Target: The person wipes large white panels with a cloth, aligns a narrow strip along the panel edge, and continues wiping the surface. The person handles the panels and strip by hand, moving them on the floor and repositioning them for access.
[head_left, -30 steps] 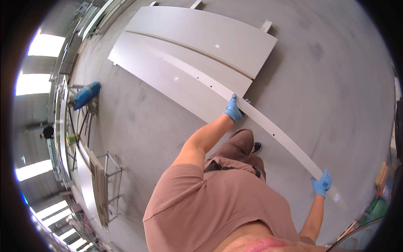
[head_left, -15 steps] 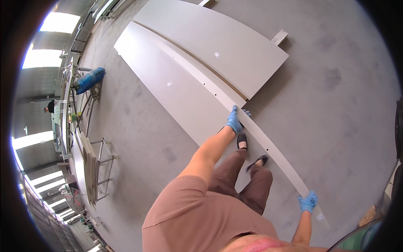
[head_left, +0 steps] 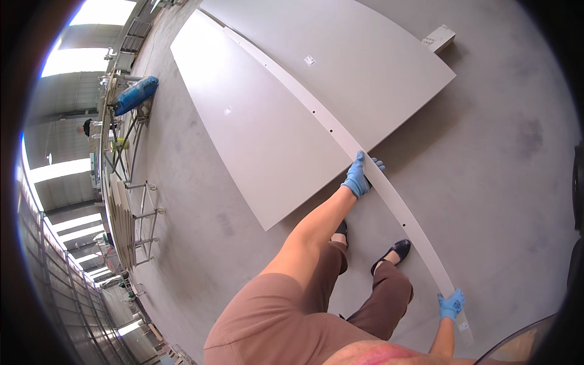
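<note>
Long, narrow pale strip (head_left: 420,244) is running diagonally, upper left to lower right, dark holes dotting its face.

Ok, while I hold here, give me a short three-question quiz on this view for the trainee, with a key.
1. Multiple choice: which is nearer the small label on the long pale strip?
a) the left hand
b) the right hand
c) both equally

2. True or false: only one hand is gripping the strip.

3. Count: how many wide pale panels show side by side beyond the hands?

Key:
1. b, the label is just past the right hand.
2. False, both gloved hands grip it.
3. Two, with the strip passing between their visible faces.
</note>
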Demonstrator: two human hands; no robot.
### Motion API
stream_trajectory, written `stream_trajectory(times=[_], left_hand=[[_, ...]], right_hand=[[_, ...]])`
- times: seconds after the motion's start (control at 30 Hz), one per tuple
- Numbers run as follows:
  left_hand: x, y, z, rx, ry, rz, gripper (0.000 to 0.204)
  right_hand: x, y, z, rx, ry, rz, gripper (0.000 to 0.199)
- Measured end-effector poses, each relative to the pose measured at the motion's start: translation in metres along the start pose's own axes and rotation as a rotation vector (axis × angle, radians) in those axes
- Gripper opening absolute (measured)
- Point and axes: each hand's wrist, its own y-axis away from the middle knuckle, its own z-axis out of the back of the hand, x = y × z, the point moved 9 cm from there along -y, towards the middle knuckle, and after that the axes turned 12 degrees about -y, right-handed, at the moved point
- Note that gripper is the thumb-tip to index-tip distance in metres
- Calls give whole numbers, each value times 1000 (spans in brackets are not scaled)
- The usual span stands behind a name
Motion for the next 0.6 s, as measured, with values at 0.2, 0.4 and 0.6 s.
stream_trajectory(times=[0.2, 0.4, 0.6], left_hand=[[20, -79, 42, -21, -47, 1, 72], [33, -111, 70, 36, -79, 28, 76], [43, -112, 68, 145, -62, 63, 78]], right_hand=[[-13, -52, -110, 33, -97, 36, 73], [-23, -70, -181, -39, -107, 118, 69], [-40, -71, -192, -46, -78, 85, 70]])
